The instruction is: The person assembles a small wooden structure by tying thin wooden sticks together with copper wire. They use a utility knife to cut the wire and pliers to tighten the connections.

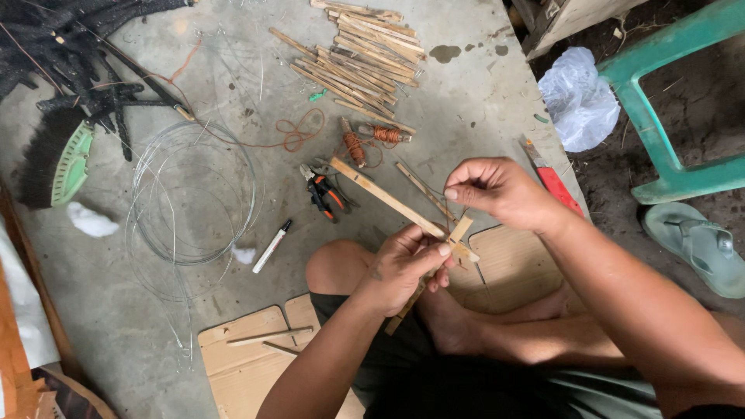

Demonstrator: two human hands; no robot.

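Head view: a person is seen seated cross-legged on a concrete floor (434, 101). The left hand (403, 264) is clamped around a crossed pair of bamboo strips (388, 200) just below the frame's centre, the longer strip running out toward 10 o'clock. The right hand (497, 190), at 2 o'clock from the left, is closed in a pinch, thumb against fingers, just above the crossing; a thin strand appears to be held, though it is too fine to confirm. It is judged that the crossing could twist out of square if the left grip loosens, and that a taut strand could slip off the strip ends. A bundle of bamboo sticks (361, 58) lies at 12 o'clock, two spools of copper-coloured wire (371, 140) below it, pliers (324, 192) and a marker (272, 245) at 9 o'clock, beside a coil of thin wire (194, 194). No container holding anything is visible; flattened cardboard (248, 357) lies under the legs, and a crumpled plastic bag (578, 97), contents unseen, at 2 o'clock.
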